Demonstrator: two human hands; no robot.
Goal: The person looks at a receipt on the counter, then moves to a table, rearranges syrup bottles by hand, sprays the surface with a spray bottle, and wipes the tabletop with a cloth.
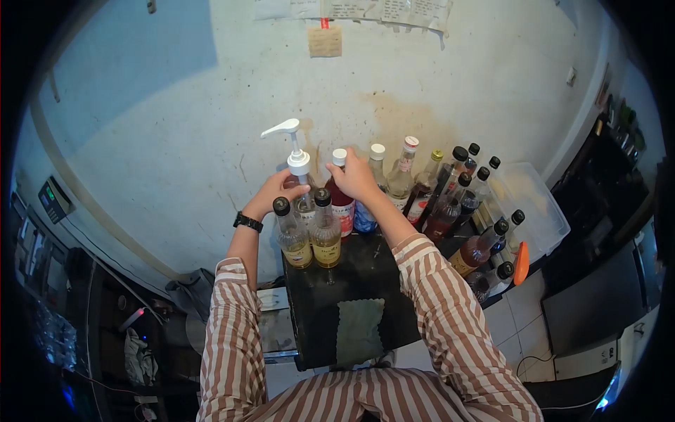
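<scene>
My left hand (278, 191) is closed around the neck of a clear bottle topped by a white pump dispenser (299, 163), whose spout points left. My right hand (357, 177) grips the upper part of a bottle of red liquid (342, 206) with a white cap, standing just right of the pump bottle. In front of them stand two black-capped bottles, a left one (294, 243) and a right one (326, 239), each with pale yellow liquid at the bottom. A blue-labelled bottle (365, 218) with a white cap is partly hidden behind my right wrist.
Several more bottles, including one with a dark red drink (444, 213), crowd the right side of the black table (309, 295). A grey-green cloth (361, 330) lies at its front edge. Beyond the bottles sits a clear plastic bin (545, 211); an orange object (521, 264) is near it. A stained wall (232, 105) rises behind.
</scene>
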